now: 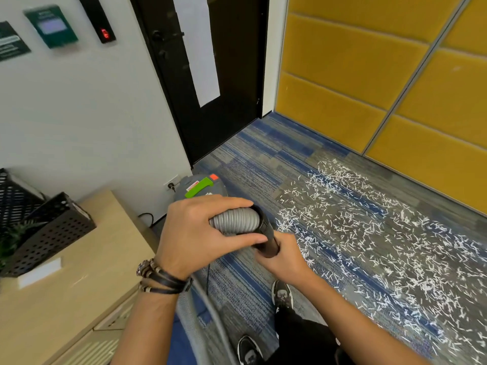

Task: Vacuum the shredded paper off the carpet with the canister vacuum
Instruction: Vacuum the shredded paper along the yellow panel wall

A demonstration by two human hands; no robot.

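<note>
The left hand (195,233) wraps the hose (234,219), the right hand (286,258) clamps what looks like its black cuff (267,234), canister (203,187) just beyond them, paper (369,233) strewn to their right.

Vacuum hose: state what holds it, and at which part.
The left hand wraps the ribbed grey hose just behind its black cuff. The right hand grips the black end tube beyond the cuff.

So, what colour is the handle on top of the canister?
The handle is bright green, on the grey canister. The head view shows it.
</note>
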